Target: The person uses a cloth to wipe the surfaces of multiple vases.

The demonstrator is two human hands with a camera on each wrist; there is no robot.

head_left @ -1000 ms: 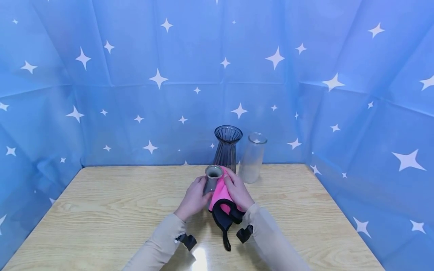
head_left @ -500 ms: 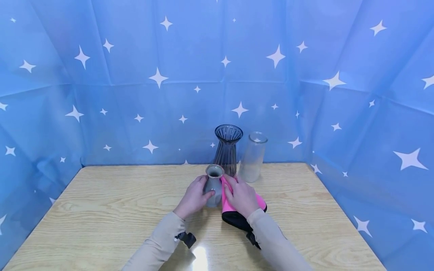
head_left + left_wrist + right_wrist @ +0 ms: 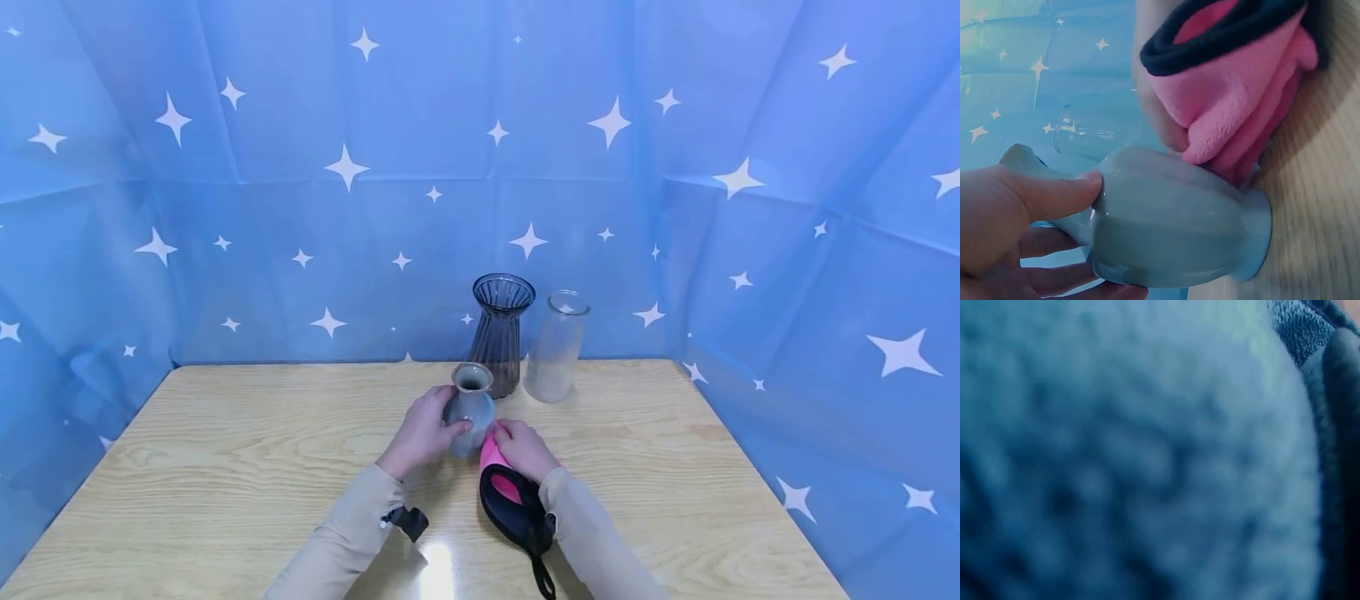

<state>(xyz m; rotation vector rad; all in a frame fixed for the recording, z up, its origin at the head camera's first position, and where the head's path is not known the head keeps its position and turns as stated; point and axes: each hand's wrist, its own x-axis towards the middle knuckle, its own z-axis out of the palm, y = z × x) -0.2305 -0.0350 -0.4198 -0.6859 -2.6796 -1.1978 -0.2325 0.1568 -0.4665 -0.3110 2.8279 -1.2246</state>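
Observation:
A small grey-blue glazed vase stands upright near the middle of the table. My left hand grips it from the left around the neck and upper body, thumb on the near side. On the vase's right, my right hand holds a pink cleaning cloth with thick black edging and a black hanging loop. In the left wrist view, the bunched cloth lies against the lower part of the vase. Blurred fabric fills most of the right wrist view, hiding the fingers there.
Right behind the small vase is a tall dark ribbed glass vase. A clear, frosted-looking glass vase stands to its right. The wooden table is backed by a blue curtain with white stars.
My right hand has moved with the cloth from the vase's rim down to its lower side. The cloth's black-edged end has swung about and now hangs nearer me. My left hand stays on the vase.

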